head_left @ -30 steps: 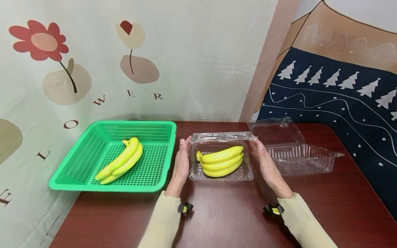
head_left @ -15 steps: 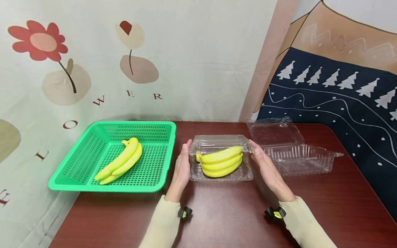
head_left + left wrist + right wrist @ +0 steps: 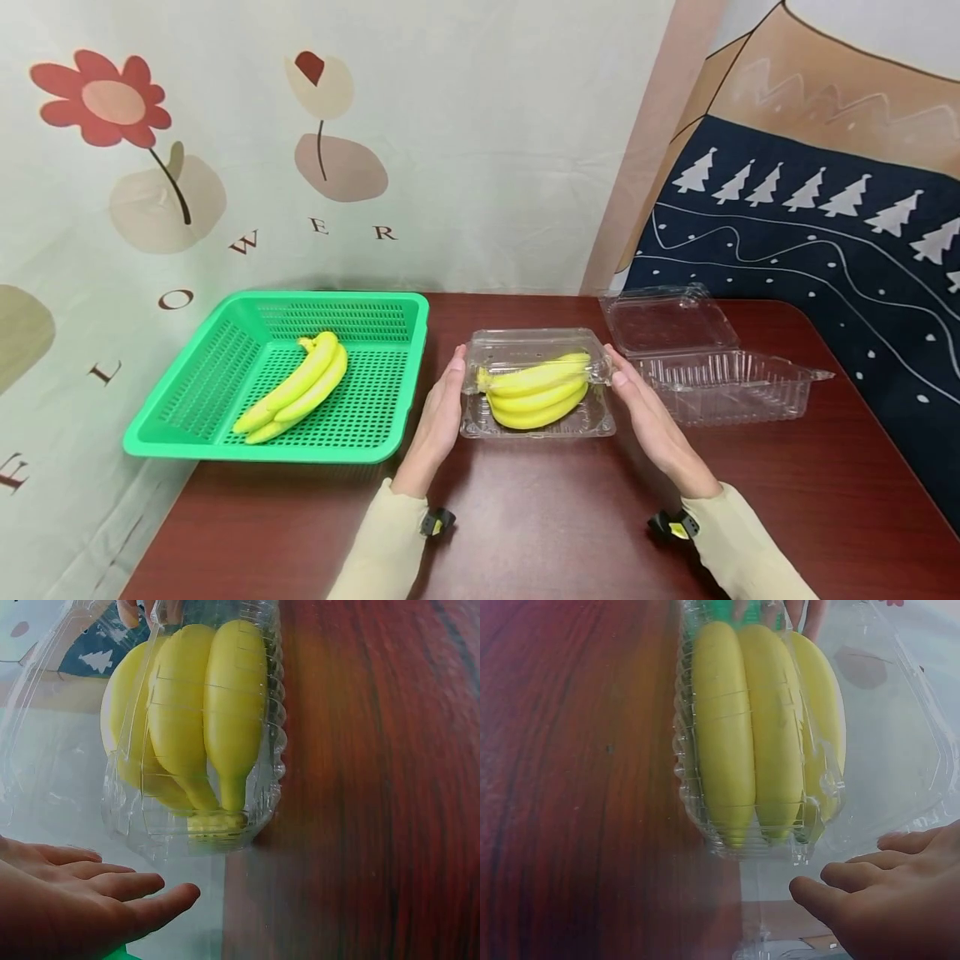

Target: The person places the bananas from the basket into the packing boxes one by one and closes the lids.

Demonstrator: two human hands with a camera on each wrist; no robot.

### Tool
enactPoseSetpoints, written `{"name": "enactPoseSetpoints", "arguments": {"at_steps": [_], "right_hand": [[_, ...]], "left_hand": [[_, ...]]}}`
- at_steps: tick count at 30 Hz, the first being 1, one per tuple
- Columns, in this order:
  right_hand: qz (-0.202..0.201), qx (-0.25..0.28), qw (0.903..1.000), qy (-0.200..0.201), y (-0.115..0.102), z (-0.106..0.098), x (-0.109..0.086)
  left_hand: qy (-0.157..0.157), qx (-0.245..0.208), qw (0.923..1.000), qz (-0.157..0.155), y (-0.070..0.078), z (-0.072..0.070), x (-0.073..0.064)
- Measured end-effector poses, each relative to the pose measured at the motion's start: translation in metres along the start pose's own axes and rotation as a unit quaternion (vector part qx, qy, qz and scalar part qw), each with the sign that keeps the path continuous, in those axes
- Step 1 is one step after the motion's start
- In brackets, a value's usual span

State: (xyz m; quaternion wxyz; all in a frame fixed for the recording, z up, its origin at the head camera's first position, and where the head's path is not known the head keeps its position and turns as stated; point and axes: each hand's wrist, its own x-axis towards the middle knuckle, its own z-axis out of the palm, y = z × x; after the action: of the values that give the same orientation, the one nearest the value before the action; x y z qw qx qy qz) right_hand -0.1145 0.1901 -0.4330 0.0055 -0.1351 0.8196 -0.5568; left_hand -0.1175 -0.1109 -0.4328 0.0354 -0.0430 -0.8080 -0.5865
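A clear plastic clamshell box [image 3: 476,423] sits mid-table with a bunch of bananas [image 3: 536,402] inside, stem end to the left. Its hinged lid [image 3: 517,340] leans forward over the bananas, its front edge still raised from the base. Along the left side lies my left hand [image 3: 438,417], fingers straight and fingertips at the lid's edge. My right hand [image 3: 658,427] mirrors it on the other side, likewise straight-fingered. Both wrist views show the bananas [image 3: 180,712] through the clear wall, with the left hand [image 3: 97,900] and the right hand [image 3: 892,892] beside the lid.
To the left, a green plastic basket [image 3: 262,455] holds another bunch of bananas [image 3: 300,392]. A second clear box [image 3: 727,396] stands at the right with its lid [image 3: 667,321] laid back. Printed curtains [image 3: 487,150] hang behind the brown table [image 3: 540,517].
The lid has swung forward and down from nearly upright to over the bananas. Both hands have moved slightly toward the body with it. The baskets and bananas stay put.
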Motion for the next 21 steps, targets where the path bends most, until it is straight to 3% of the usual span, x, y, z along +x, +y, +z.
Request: {"name": "enactPoseSetpoints", "arguments": {"at_steps": [21], "right_hand": [[-0.012, -0.056, 0.9979, -0.030, 0.010, 0.003, -0.008]], "left_hand": [[-0.027, 0.010, 0.9996, 0.000, -0.008, -0.001, -0.006]]}}
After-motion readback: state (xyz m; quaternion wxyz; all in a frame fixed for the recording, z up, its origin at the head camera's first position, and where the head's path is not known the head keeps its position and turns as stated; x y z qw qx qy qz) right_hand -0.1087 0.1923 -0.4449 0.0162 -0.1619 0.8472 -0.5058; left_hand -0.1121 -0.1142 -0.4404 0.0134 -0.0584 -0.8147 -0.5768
